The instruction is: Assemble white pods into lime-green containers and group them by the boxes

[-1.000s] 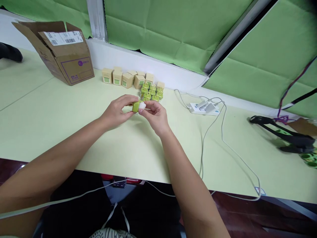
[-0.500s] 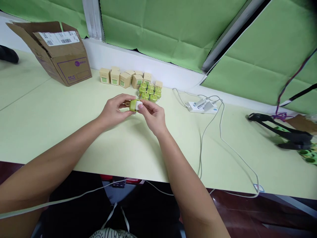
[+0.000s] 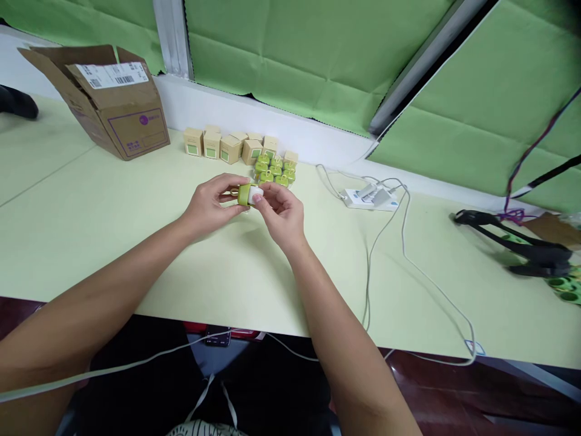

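Note:
My left hand (image 3: 212, 200) pinches a small green case (image 3: 244, 195) between thumb and fingers, with its cord loop pointing left. A rounded white piece (image 3: 255, 193) sticks out of the case's right side. The thumb and fingertips of my right hand (image 3: 284, 213) are closed on that white piece. Both hands are just above the table, in front of a cluster of green looped cases (image 3: 275, 169) that look like the held one.
Small cardboard boxes (image 3: 212, 145) stand in a row by the wall, left of the cluster. A large open carton (image 3: 138, 130) sits at the back left. Cables run from a white power strip (image 3: 370, 198) on the right. A black stand (image 3: 521, 242) is farther right.
The white piece shows slightly more beyond the edge of the green case. Both hands keep nearly the same place and grip; the whole view has shifted slightly.

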Motion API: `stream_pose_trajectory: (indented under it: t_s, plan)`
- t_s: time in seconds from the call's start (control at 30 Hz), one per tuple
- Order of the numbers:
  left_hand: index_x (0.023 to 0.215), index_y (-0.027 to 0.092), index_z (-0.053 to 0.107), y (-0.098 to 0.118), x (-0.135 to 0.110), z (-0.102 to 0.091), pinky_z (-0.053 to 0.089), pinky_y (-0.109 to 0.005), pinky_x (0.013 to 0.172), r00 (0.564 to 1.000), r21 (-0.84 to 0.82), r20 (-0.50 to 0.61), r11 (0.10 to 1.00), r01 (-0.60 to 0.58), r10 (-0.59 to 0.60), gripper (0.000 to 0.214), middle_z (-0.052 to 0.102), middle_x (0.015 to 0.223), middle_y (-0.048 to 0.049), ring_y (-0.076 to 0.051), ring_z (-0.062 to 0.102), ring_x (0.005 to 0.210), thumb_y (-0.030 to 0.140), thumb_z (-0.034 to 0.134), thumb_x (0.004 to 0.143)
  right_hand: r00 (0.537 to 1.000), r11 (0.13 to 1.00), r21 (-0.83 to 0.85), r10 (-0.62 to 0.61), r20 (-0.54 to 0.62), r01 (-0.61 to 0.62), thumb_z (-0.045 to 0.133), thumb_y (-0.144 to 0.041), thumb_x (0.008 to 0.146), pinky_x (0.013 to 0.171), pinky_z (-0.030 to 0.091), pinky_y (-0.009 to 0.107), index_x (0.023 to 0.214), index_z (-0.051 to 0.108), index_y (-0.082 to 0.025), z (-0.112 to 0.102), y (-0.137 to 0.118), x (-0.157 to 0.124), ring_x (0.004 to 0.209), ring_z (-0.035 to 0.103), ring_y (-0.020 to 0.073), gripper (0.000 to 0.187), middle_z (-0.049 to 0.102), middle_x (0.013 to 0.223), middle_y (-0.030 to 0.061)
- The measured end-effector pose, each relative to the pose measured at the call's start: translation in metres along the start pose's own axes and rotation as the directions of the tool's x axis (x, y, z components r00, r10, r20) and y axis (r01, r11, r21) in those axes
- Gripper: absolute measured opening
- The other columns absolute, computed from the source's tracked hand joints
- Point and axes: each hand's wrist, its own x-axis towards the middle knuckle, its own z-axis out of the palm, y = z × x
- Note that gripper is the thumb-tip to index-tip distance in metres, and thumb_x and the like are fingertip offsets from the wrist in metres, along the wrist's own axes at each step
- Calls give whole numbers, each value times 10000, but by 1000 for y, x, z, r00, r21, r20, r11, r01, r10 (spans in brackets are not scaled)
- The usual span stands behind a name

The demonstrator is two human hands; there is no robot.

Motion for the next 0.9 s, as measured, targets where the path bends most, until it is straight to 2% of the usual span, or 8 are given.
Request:
stream_pose_trajectory:
  t_s: [0.17,0.33,0.5,0.63,0.77,0.9]
  plan:
    - [1221,227,791,0,-1,0,695,-446,1030,1000,6,-15,1000,12,-12,621,777,1297,-113,-274,777,1164,619,936,761,1000,1000,0,-2,-15,2,930,-695,722,1020,669,469,1033,778,-279,0,1,0,1001,783,244,541,803,1039,44]
    - [1221,223,802,2,-1,-1,700,-438,1025,1000,19,-19,1000,-1,1,607,781,1281,-114,-271,783,1152,613,933,774,999,1000,2,-22,-36,22,936,-677,720,990,685,469,1026,811,-281,1,3,0,975,798,245,516,825,1055,45]
    - [1212,223,807,4,-1,-2,705,-442,1019,1000,46,-19,999,-9,9,623,784,1274,-115,-273,786,1141,655,918,777,999,1000,-23,-12,-36,11,927,-681,725,1009,674,497,1042,819,-285,1,6,0,1043,802,277,518,831,1111,60]
    - [1194,228,809,4,0,-2,706,-420,1011,999,57,4,997,-44,43,562,788,1281,-111,-265,781,1155,632,898,813,999,1000,-10,13,-30,-14,924,-709,717,1004,673,468,1074,760,-282,3,6,0,1028,801,259,581,824,1085,62]
    - [1236,235,778,2,0,-2,701,-394,998,999,57,19,997,-49,48,538,772,1309,-108,-248,774,1154,577,893,836,998,999,10,44,-45,-44,942,-705,701,1003,673,451,1231,664,-309,4,5,0,1043,792,248,718,805,1113,66]
    - [1292,246,734,-1,-2,-1,688,-374,999,998,121,41,991,-48,43,530,743,1340,-101,-239,754,1181,538,859,868,997,997,15,75,-30,-75,944,-710,688,1012,669,441,1224,635,-310,3,8,2,1084,770,242,736,773,1155,64]
